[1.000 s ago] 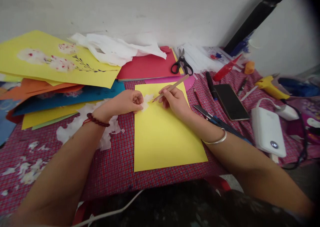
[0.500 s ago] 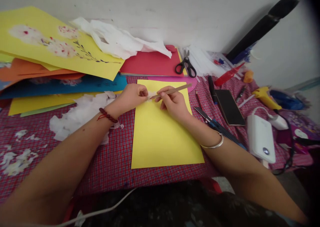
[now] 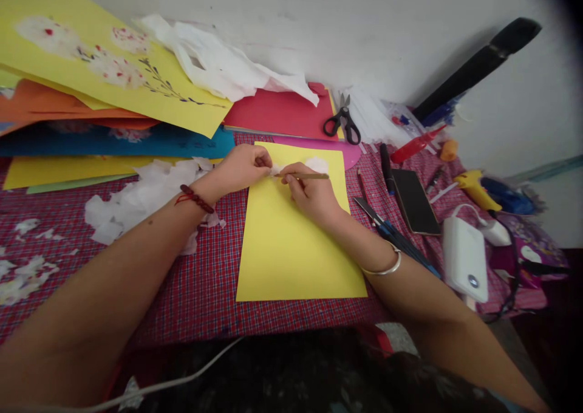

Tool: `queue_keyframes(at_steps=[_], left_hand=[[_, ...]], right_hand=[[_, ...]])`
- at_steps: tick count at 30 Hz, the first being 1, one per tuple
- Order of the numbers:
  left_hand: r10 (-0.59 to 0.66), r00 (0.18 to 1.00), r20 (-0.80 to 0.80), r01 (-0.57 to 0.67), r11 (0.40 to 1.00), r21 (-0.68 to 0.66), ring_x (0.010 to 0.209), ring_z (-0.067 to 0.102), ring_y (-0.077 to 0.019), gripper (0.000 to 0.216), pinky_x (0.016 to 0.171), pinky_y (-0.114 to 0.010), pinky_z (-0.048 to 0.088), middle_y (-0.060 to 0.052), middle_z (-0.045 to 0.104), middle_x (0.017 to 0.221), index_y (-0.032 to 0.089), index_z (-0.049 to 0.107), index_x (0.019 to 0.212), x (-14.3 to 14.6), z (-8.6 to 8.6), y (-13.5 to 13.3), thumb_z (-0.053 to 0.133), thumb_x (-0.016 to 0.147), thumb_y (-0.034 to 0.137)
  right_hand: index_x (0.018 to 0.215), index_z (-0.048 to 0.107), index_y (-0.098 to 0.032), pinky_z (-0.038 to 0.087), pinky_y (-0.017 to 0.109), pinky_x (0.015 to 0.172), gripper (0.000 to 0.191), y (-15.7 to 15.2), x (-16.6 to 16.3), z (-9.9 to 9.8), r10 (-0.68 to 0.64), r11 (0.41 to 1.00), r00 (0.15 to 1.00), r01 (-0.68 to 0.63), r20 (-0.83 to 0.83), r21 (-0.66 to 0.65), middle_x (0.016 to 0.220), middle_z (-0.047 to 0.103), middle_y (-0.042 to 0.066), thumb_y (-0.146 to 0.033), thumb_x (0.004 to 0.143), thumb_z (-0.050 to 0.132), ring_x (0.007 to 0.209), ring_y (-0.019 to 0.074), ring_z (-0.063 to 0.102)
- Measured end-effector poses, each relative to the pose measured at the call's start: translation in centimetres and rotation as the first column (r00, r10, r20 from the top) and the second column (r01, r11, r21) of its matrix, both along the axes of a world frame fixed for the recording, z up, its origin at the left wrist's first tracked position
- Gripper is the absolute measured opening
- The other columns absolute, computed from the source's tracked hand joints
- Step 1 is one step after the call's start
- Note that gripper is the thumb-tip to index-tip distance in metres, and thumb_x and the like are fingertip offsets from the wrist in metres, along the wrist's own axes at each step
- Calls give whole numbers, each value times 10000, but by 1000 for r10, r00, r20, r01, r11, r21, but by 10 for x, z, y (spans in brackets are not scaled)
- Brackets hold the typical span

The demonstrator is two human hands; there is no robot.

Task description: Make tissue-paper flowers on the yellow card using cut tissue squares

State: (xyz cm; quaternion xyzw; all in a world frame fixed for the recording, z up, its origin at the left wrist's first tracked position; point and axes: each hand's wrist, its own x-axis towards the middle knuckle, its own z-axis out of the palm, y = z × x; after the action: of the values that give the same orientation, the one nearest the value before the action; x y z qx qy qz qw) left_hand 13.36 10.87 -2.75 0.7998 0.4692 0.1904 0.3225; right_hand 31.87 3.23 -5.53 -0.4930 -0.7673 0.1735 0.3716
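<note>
A yellow paper sheet (image 3: 291, 243) lies on the red checked cloth in front of me. My left hand (image 3: 243, 165) rests at the sheet's top left corner, its fingers curled and pinching a small white tissue piece (image 3: 274, 170). My right hand (image 3: 310, 191) is closed on a thin wooden stick (image 3: 310, 176) that lies almost level, its tip at the tissue. A second white tissue patch (image 3: 317, 164) sits on the sheet just behind the stick.
Torn tissue bits (image 3: 146, 191) lie left of the sheet. Coloured paper sheets (image 3: 113, 79) are stacked at the back left, with black scissors (image 3: 342, 123) behind. To the right are a phone (image 3: 413, 200), a white power bank (image 3: 464, 258), pens and a yellow glue gun (image 3: 473, 185).
The stick in my right hand has tipped down from a steep slant to nearly level. My left hand has kept pinching the tissue. The view has shifted slightly.
</note>
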Motion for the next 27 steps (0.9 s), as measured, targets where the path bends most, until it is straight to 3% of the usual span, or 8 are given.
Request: queue_keyframes(at_steps=[4,8,10,12,14,16,20,27], left_hand=[[6,1000,-1,-6,1000,-21,777,660,-169,191,711,-273,479,-79,745,868,138,702,854,0,-3,4,587,742,242],[16,1000,-10,-16,999,35,766,643,-163,137,691,-274,456,-58,734,857,154,692,815,2,-8,5,594,740,214],[36,999,-24,-34,998,61,761,631,-165,109,700,-282,451,-52,723,840,162,687,796,5,-10,5,598,742,196],[49,998,-31,-47,996,80,763,621,-171,98,717,-293,452,-52,714,831,170,685,789,7,-13,5,598,744,178],[55,998,-20,-52,994,94,766,614,-175,100,721,-299,450,-54,708,825,177,682,785,8,-15,5,597,736,159],[57,998,-1,-56,994,97,759,607,-175,90,705,-297,446,-52,703,806,182,676,770,8,-16,6,600,727,159],[64,997,52,-67,995,67,725,597,-159,54,651,-282,437,-43,696,767,182,655,746,4,-14,6,607,734,201],[145,947,288,-102,982,-159,586,545,-118,6,582,-268,429,-19,637,668,186,600,755,-3,-4,-3,599,755,192]], right_hand=[[1098,642,-189,497,313,762,275,-2,-2,2,-11,996,970,-10,244,84,1049,711,92,-215,1015,381,908,200,670],[1102,649,-185,471,300,694,266,-5,-3,4,9,999,915,-28,403,40,999,685,89,-181,986,409,823,192,642],[1074,650,-199,474,299,684,231,-6,-2,4,26,998,953,-41,302,43,986,681,84,-202,978,439,813,188,636],[1044,632,-217,482,285,644,193,-7,1,3,2,1000,1000,-2,13,31,944,685,66,-261,990,452,758,166,637],[1009,597,-227,466,256,546,183,-6,4,1,-80,996,941,59,-330,-73,846,681,32,-358,993,471,614,129,608],[956,567,-227,415,225,446,245,-3,6,0,-180,971,823,60,-539,-233,736,662,-6,-469,958,525,480,98,548],[892,557,-218,366,191,380,403,3,6,0,-249,930,732,0,-634,-366,653,649,-32,-606,834,648,417,77,525],[925,582,-198,404,193,391,413,4,1,-2,-163,949,808,-28,-567,-313,717,636,-33,-602,855,632,417,61,527]])
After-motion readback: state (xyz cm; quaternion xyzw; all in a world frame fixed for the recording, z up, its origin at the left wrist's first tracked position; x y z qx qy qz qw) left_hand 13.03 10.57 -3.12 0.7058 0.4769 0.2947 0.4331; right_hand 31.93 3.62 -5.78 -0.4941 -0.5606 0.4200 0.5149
